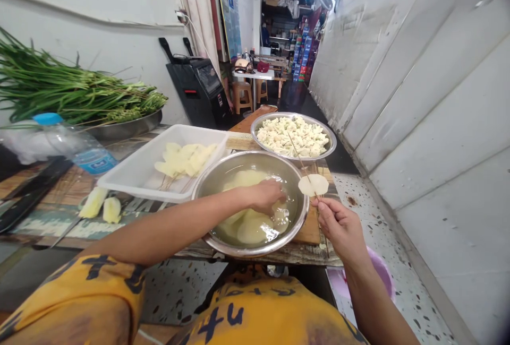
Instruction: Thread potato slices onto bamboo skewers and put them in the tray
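My right hand (338,223) pinches a thin wooden skewer (295,148) near its lower part. One pale potato slice (314,185) is threaded on it, just above my fingertips. My left hand (268,196) reaches into a steel bowl (207,228) of cloudy water, its fingers dipped below the surface and hard to make out. More pale potato slices (251,228) lie under the water around it. Left of the bowl, a white plastic tray (135,175) holds skewered slices (187,159) with their sticks pointing toward me.
Behind the bowl stands a metal basin (332,146) of cauliflower florets (292,135). Leafy greens (79,90) fill a pan at the left, near a plastic bottle (87,148). Two yellowish vegetable pieces (111,209) and a knife blade (66,232) lie by the tray. A white wall (438,122) runs along the right.
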Available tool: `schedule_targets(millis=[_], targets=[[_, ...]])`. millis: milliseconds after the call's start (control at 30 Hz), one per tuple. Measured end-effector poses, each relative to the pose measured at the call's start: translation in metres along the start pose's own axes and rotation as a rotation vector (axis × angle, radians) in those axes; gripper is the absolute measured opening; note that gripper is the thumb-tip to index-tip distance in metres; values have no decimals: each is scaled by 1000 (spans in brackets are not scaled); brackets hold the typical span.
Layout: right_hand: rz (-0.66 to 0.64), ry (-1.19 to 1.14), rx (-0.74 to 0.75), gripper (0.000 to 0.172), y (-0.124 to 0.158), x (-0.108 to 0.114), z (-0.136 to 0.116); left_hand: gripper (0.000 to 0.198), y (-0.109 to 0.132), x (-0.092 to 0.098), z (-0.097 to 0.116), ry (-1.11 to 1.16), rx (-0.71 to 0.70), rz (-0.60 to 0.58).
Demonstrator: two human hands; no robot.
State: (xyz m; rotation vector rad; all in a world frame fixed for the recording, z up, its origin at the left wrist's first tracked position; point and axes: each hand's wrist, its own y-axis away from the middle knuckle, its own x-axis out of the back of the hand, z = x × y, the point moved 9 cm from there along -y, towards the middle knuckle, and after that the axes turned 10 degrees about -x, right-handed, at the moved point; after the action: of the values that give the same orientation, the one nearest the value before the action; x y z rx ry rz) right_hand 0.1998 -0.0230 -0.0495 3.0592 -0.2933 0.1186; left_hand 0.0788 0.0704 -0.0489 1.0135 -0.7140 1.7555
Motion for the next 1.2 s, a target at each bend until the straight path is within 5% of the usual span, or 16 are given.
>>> schedule_targets(millis=[67, 167, 333, 500, 633, 1000, 1200], targets=[[-13, -26, -13, 28, 3, 0, 2, 18, 0, -3, -5, -57, 3, -85], [-77, -53, -74, 30, 9, -3, 6, 14, 4, 4, -24, 176, 119, -93], [-164, 59, -146, 34, 24, -8, 15, 26, 19, 33, -56, 742, 372, 266], [-155, 106, -171, 40, 28, -7, 24, 19, 31, 60, -74, 832, 491, 627], [-130, 146, -175, 44, 25, -6, 25, 17, 35, 66, -80, 853, 497, 766], [-130, 213, -126, 42, 21, -7, 16, 16, 31, 85, -64, 546, 276, 810], [-131, 166, -97, 36, 22, -8, 13, 15, 29, 86, -53, 673, 239, 784]])
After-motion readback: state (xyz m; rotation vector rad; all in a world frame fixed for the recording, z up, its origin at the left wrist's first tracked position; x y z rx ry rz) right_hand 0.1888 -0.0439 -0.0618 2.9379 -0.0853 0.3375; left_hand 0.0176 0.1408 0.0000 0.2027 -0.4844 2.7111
